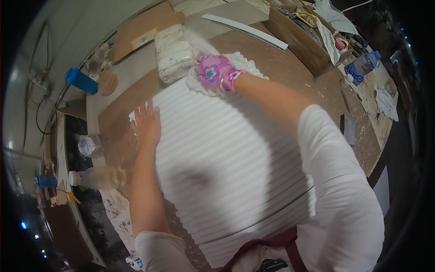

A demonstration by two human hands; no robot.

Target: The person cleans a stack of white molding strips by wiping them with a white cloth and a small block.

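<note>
A white ribbed panel point(217, 149) with scalloped edges lies across the brown work table, running from near my body to the far side. My left hand point(147, 122), bare, rests flat with fingers spread on the panel's far left corner. On the far end of the panel, my right hand point(212, 72) wears a pink flowered glove. Its fingers are closed on a bunched white cloth point(199, 86), pressed against the ribs. A white plastic-wrapped bundle point(174, 56) stands just left of the gloved hand. The glove hides part of the cloth.
Flattened cardboard point(136, 36) and a white strip point(244, 31) lie at the back. An open cardboard box point(292, 38) of tools stands back right, near a blue-labelled bottle point(362, 68). A blue container point(81, 81) and a cloudy bottle point(97, 178) are at left.
</note>
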